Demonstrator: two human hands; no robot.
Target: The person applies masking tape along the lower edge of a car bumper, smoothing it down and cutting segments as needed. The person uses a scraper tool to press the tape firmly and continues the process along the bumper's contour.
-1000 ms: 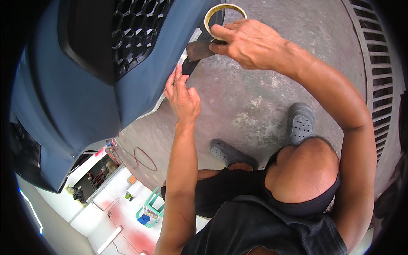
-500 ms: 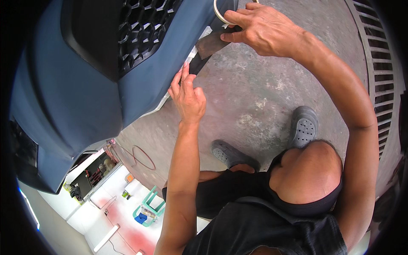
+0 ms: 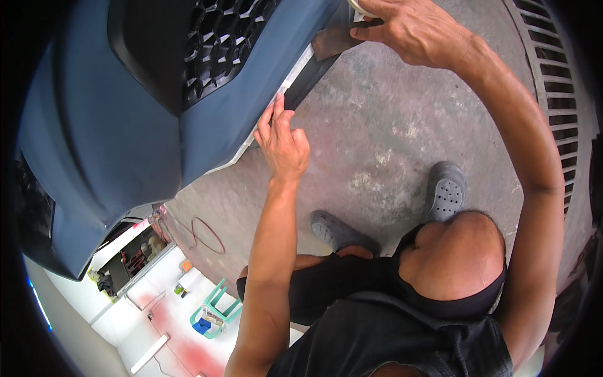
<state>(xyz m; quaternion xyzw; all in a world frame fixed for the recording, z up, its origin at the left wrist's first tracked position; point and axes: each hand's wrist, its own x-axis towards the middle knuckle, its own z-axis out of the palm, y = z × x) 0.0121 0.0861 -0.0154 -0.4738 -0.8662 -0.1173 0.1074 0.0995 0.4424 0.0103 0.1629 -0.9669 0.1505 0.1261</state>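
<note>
Blue-grey bumper (image 3: pixel 213 135) with a dark honeycomb grille (image 3: pixel 220 47) at upper left, lower edge running diagonally up to the top of the view. Pale tape strip (image 3: pixel 298 71) follows that edge. Left hand (image 3: pixel 284 146) is at the edge, fingertips against the strip, fingers bent and slightly apart, nothing clasped. Right hand (image 3: pixel 422 32) is up at the top border, thumb and fingers closed around a tape roll (image 3: pixel 358 8); only a cream sliver of the roll shows, the rest cut off by the frame, so the exact pinch is hard to read. Brown flat piece (image 3: pixel 335 41) sits just beside the right thumb, next to the strip.

Progress, judging by how things lie: pale material shows along the edge below the left hand and on upward to the brown piece, so this stretch looks covered. Roll is in hand and looks unfinished with; whether its tape joins the strip, can't tell. Edge past the top border is out of view, so how much is left there can't be told. Floor (image 3: pixel 377 135) below is stained concrete; grey shoes (image 3: pixel 447 188) on it.
</note>
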